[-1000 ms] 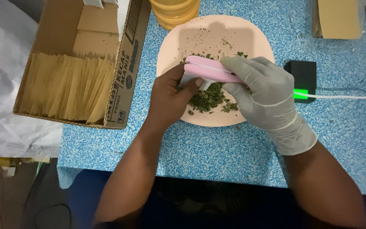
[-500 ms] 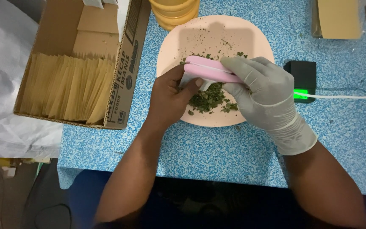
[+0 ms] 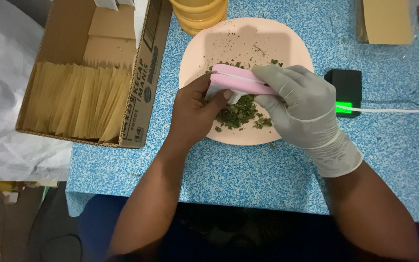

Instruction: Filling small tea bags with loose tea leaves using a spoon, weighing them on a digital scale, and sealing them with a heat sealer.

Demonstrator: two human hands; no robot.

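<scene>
A cardboard box (image 3: 93, 73) of tan packets is sitting at the left on the blue speckled table (image 3: 248, 174). Centre, the bare left hand (image 3: 195, 114) is pinching a small white sachet (image 3: 217, 90) over the pink plate (image 3: 209, 48) of green dried herbs (image 3: 238, 114) — the gloved right hand (image 3: 301, 104) is gripping a pink handheld sealer (image 3: 238, 80), fingers curled around it, just left of a black device (image 3: 347, 85).
</scene>
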